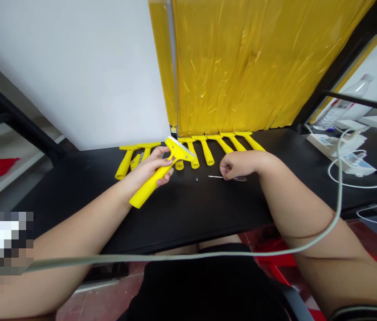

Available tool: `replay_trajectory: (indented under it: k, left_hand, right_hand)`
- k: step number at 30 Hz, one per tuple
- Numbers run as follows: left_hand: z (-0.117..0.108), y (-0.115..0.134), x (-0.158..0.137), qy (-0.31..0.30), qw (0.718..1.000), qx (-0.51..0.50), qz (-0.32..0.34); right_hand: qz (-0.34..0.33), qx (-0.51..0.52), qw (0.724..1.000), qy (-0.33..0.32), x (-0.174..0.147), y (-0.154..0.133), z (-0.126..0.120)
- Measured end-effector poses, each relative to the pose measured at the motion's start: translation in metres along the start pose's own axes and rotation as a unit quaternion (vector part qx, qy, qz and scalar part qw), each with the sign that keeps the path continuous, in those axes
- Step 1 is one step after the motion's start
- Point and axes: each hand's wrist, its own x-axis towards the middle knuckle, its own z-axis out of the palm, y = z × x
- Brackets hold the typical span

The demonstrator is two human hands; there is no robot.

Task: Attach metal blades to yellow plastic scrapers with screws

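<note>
My left hand (157, 168) is closed around a yellow scraper (151, 180), its wide head with a metal strip tilted up and to the right. The hollow handle end points down toward me. My right hand (242, 164) is curled, fingertips pinched on a small screwdriver (241, 179) that lies along the tabletop with its thin shaft pointing left. Between the two hands a tiny screw (197, 179) rests on the black surface. Behind them several more yellow scrapers (207, 151) lie in a row, and a small yellow piece (136, 161) sits among those on the left.
The black table (161, 227) backs onto a white panel (75, 67) and a yellow film-covered panel (258, 67). At right are power strips (342, 151) and a plastic bottle (345, 102). A pale cable (208, 255) loops across the view in front of my arms.
</note>
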Motion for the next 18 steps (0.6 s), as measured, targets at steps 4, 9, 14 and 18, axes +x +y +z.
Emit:
replay_trajectory:
  k: [4,9,14,18]
  left_hand:
    - [-0.001,0.002,-0.002,0.009,1.0,0.014,0.013]
    - [-0.004,-0.002,0.0,0.027,0.998,0.033,0.05]
    - [0.002,0.0,-0.002,0.047,0.994,0.045,0.086]
    - [0.01,0.004,-0.008,0.057,0.992,0.056,0.1]
  right_hand:
    - [-0.151,0.077,0.985,0.035,0.003,-0.003,0.002]
    - [-0.194,0.24,0.948,0.077,0.009,-0.016,0.012]
    - [-0.209,0.135,0.941,0.23,0.02,-0.017,0.017]
    - [-0.167,0.103,0.944,0.263,0.028,-0.012,0.021]
